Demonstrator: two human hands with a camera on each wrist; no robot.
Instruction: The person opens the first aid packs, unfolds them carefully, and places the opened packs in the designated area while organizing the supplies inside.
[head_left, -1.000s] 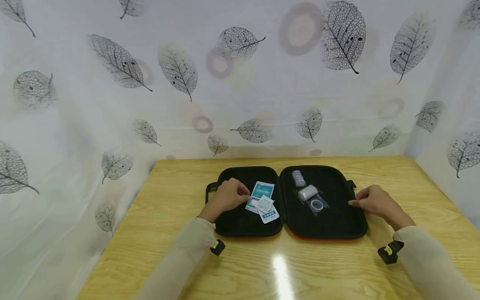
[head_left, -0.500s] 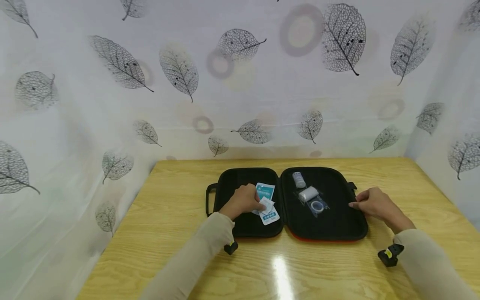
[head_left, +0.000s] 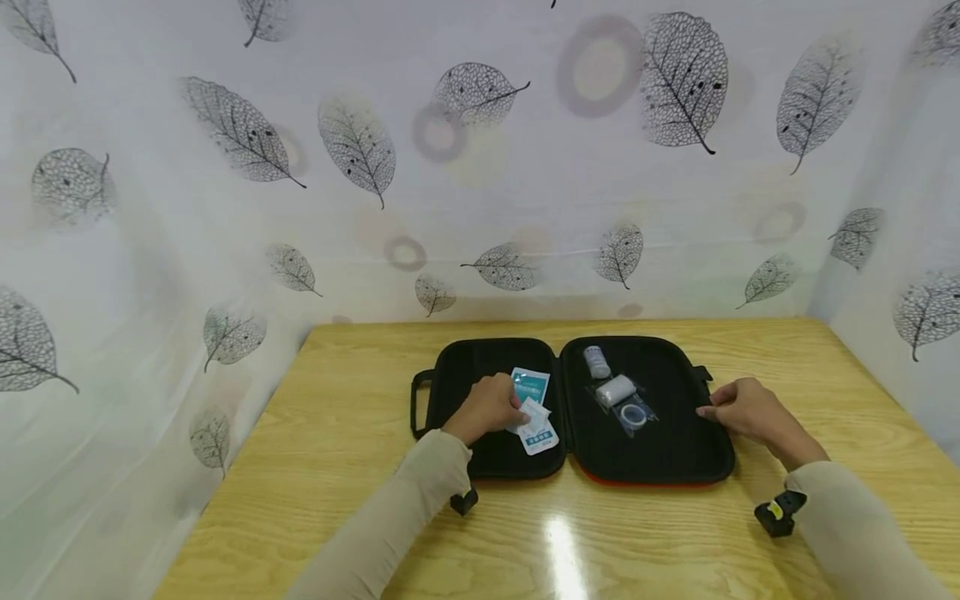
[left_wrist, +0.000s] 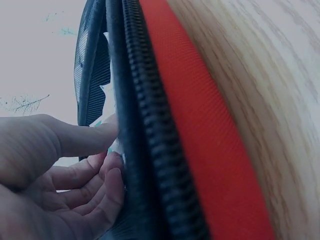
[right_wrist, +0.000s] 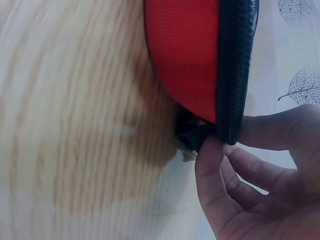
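An unzipped first-aid case [head_left: 645, 462], black inside and red outside, lies spread flat on the table. Over its left half, my left hand [head_left: 487, 408] pinches a small white packet [head_left: 535, 410] between thumb and fingers. Beneath that are a white-and-blue sachet [head_left: 542, 440] and a teal packet [head_left: 531, 383]. The left wrist view shows the thumb [left_wrist: 82, 137] and curled fingers behind the case's zipped rim, which hides most of the packets. At the case's right edge, my right hand [head_left: 753, 412] grips the rim [right_wrist: 231, 100], thumb on one side and fingers on the other.
In the right half lie a white roll in wrap [head_left: 597, 362], a bandage roll [head_left: 617, 390] and a tape ring in a clear bag [head_left: 633, 415]. A carry handle [head_left: 420, 406] sticks out at the left. A leaf-print curtain [head_left: 480, 192] hangs behind the wooden table [head_left: 360, 375].
My left hand has moved right and slightly down, from the teal packet's left edge onto the small white packet, which has shifted slightly. The right hand keeps its grip on the rim.
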